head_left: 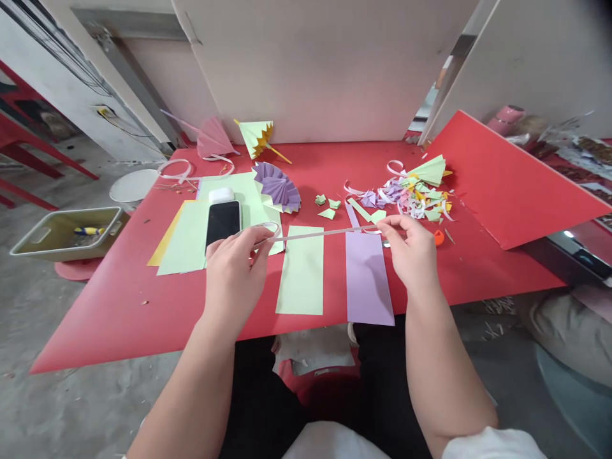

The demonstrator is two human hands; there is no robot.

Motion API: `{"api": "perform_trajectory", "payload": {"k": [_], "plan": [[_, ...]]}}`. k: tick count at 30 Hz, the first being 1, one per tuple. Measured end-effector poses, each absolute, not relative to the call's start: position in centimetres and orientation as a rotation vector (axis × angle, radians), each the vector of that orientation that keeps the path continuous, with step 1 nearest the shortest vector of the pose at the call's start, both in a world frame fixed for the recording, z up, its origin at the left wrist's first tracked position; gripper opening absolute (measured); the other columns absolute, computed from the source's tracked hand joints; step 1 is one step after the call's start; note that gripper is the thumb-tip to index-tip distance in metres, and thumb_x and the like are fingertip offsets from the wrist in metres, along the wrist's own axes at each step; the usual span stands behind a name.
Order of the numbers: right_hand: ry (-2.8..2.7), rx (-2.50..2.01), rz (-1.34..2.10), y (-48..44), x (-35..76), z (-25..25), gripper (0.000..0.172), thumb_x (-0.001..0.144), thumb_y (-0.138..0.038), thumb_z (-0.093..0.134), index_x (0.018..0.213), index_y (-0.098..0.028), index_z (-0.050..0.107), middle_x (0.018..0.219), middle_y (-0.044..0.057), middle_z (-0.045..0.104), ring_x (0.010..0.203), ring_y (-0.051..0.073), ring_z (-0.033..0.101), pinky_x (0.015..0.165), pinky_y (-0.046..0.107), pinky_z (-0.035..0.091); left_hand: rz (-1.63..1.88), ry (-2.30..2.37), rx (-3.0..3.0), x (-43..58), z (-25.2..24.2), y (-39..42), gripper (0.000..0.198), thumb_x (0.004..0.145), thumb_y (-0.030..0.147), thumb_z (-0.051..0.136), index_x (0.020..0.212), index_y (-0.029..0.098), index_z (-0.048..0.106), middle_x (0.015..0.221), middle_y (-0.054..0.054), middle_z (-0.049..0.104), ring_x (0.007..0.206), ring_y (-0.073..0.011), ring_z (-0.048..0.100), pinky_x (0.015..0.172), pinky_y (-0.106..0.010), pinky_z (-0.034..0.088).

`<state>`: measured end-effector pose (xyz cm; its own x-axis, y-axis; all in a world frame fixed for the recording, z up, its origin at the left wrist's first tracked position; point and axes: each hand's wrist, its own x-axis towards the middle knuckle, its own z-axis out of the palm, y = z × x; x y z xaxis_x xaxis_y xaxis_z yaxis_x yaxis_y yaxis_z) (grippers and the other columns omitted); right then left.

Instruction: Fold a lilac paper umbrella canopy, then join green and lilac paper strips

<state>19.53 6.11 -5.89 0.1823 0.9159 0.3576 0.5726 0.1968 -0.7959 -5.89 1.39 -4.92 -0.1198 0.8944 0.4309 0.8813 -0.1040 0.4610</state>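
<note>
A narrow pale strip (325, 233) is stretched nearly level between my hands. My left hand (238, 268) is closed on its left part, where the strip curls into a loop by the fingers. The other end is pinched by my right hand (410, 245). Below the strip, a light green paper rectangle (301, 274) and a purple paper rectangle (369, 280) lie side by side near the table's front edge. A black phone (224, 223) rests beside my left hand on light green sheets (184, 245).
On the red table (191, 319) stand a pink paper umbrella (214, 137), a green and yellow one (258, 135) and a purple pleated paper fan (277, 186). Paper scraps (414, 196) are heaped at right, before a tilted red board (511, 185). A bin (71, 233) stands left.
</note>
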Motion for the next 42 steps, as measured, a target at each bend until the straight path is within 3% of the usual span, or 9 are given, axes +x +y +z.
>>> {"api": "perform_trajectory", "payload": {"k": [10,18,21,26,30,33,35,38,42], "plan": [[-1.468,-1.538,0.64,6.5,21.0,-6.6,0.014,0.073,-0.034,0.064,0.075,-0.022,0.069,0.08,0.002,0.069,0.075,0.017,0.062,0.072,0.033,0.049,1.049,2.171,2.133,-7.2,-5.6,1.7,0.013,0.085,0.024,0.05,0.087,0.025,0.063,0.073,0.001,0.066,0.064,-0.0148,0.058,0.082,-0.037,0.037],[-1.364,-1.464,0.775,5.9,21.8,-6.4,0.027,0.075,-0.042,0.061,0.091,-0.022,0.071,0.099,0.005,0.069,0.096,0.021,0.061,0.086,0.037,0.047,1.129,2.13,2.344,-6.4,-4.5,1.2,0.017,0.086,0.021,0.048,0.083,0.022,0.065,0.054,0.003,0.053,0.056,-0.0138,0.052,0.08,-0.035,0.037],[-1.318,-1.474,0.724,5.4,21.7,-6.7,0.029,0.073,-0.04,0.063,0.093,-0.021,0.069,0.099,0.005,0.068,0.093,0.02,0.061,0.083,0.036,0.048,1.117,2.118,2.419,-6.0,-3.6,1.3,0.017,0.086,0.019,0.048,0.083,0.022,0.065,0.057,0.002,0.058,0.059,-0.0147,0.053,0.08,-0.034,0.037],[-1.362,-1.439,0.659,6.7,20.8,-5.5,0.019,0.073,-0.035,0.062,0.079,-0.018,0.065,0.08,0.003,0.068,0.076,0.015,0.061,0.071,0.03,0.049,0.925,2.159,2.291,-5.7,-2.3,-1.6,0.017,0.086,0.023,0.048,0.092,0.024,0.064,0.072,0.001,0.067,0.064,-0.0152,0.059,0.076,-0.031,0.039],[-1.783,-1.438,0.765,9.8,19.2,-2.6,0.016,0.076,-0.029,0.057,0.082,-0.017,0.065,0.08,0.003,0.068,0.068,0.013,0.059,0.063,0.026,0.046,0.769,2.137,1.912,-3.9,-2.4,-7.6,0.014,0.086,0.034,0.049,0.091,0.027,0.06,0.068,0.004,0.066,0.056,-0.0128,0.059,0.053,-0.022,0.04],[-2.402,-1.544,0.79,12.4,17.3,-0.9,0.021,0.082,-0.029,0.049,0.092,-0.021,0.066,0.092,0.002,0.069,0.076,0.013,0.061,0.063,0.024,0.045,0.648,2.013,1.732,-1.7,-3.2,-11.0,0.015,0.089,0.035,0.043,0.099,0.028,0.052,0.073,0.006,0.067,0.049,-0.01,0.056,0.051,-0.02,0.041],[-2.601,-1.569,0.85,13.8,15.7,-0.7,0.012,0.075,-0.022,0.059,0.082,-0.019,0.069,0.081,0.002,0.07,0.073,0.015,0.062,0.063,0.025,0.045,0.558,2.022,1.724,-0.3,-4.0,-11.9,0.02,0.091,0.031,0.04,0.11,0.026,0.045,0.072,0.005,0.066,0.049,-0.0112,0.057,0.051,-0.021,0.04],[-2.836,-1.622,0.84,15.4,13.2,-1.5,0.005,0.071,-0.018,0.065,0.074,-0.016,0.068,0.079,0.004,0.068,0.076,0.019,0.062,0.068,0.029,0.047,0.38,2.072,1.772,1.0,-5.2,-11.9,0.018,0.093,0.028,0.034,0.105,0.023,0.046,0.073,0.002,0.066,0.053,-0.0127,0.06,0.049,-0.022,0.037],[-3.051,-1.689,0.754,16.3,10.5,-3.2,0.027,0.085,-0.032,0.056,0.106,-0.016,0.058,0.109,0.007,0.06,0.094,0.019,0.059,0.08,0.037,0.05,0.184,2.084,1.886,2.0,-6.7,-11.1,0.024,0.094,0.025,0.029,0.095,0.022,0.053,0.073,0.0,0.065,0.055,-0.0134,0.06,0.046,-0.022,0.03]]}}
